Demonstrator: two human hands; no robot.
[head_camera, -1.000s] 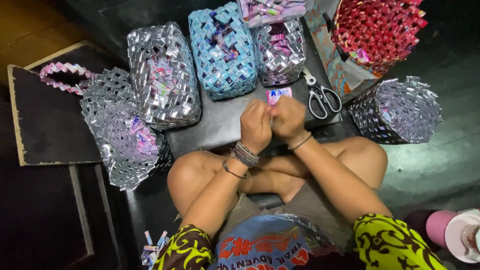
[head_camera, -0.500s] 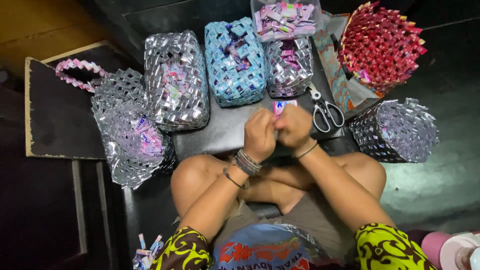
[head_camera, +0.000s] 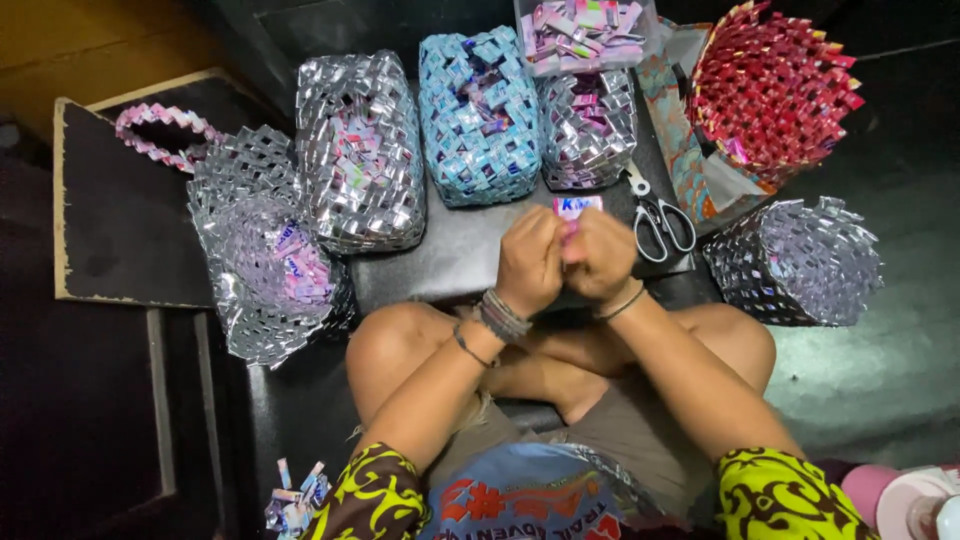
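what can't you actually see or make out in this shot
- Head view: what the left hand and right hand pinch; the closed fingers hide all but a pink sliver.
- Wrapper: lower part hidden by the hands.
- Clear box: cut off by the top edge.
- Pink bottle: cut off at the corner.
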